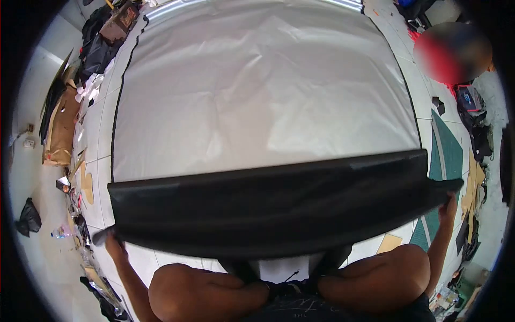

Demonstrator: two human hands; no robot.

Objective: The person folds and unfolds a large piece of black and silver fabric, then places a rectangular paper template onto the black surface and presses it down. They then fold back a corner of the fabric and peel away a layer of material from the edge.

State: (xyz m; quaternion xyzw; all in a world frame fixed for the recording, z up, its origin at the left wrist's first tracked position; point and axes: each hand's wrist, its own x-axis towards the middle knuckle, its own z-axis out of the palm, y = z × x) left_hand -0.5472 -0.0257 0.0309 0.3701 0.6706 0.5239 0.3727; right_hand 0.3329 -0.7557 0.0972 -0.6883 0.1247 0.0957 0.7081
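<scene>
1. Across the tiled floor (102, 134), from 6 o'clock up to 12, lies a large sheet (257, 86) with its pale silvery face up. Its near edge is turned back as a black flap (268, 204), whose long axis runs from 9 to 3 o'clock.
2. At 8 o'clock the left hand (114, 248) is closed on the flap's left corner. Between 3 and 4 o'clock the right hand (448, 206) pinches the right corner, and the flap stretches between them.
3. Cardboard (61, 123) and dark bags (99, 45) lie at 9 to 11 o'clock, with a plastic bottle (60, 232) at 8. A green mat (448, 155) lies just beside the sheet's right edge at 3, and another person (453, 51) is at 2.
4. Bare knees (188, 290) show just below the flap at 6 o'clock. The fingers are mostly hidden behind the material, and the floor under the flap is covered. The view's rim is dark and warped — small clutter there is hard to make out.
</scene>
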